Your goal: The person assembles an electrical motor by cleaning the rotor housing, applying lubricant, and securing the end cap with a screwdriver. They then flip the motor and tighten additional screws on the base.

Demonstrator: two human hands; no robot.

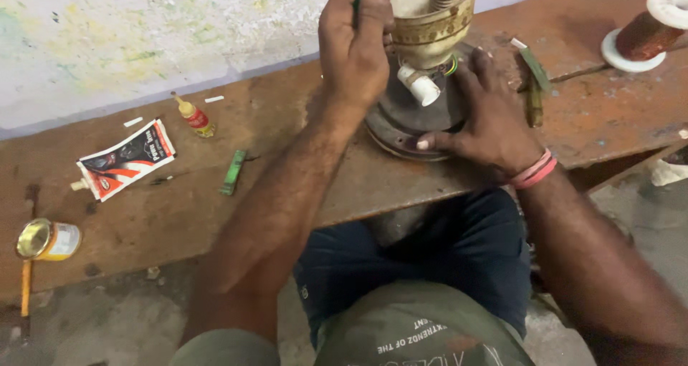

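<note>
A worn motor-like assembly (430,32) with a cream metal housing, a threaded shaft on top and a white plastic piece stands on a round dark base (401,126) on the rusty workbench. My left hand (355,43) is closed around a thin dark tool held upright against the housing's left side. My right hand (487,119) lies flat on the base, fingers spread, pressing it down; a pink band circles that wrist.
On the bench (215,215) lie a squeezed adhesive tube (125,159), a small glue bottle (193,116), a green strip (233,172), a small open tin (46,239), green-handled pieces (534,79) and a spool of copper wire (648,29). A painted wall (143,36) rises behind.
</note>
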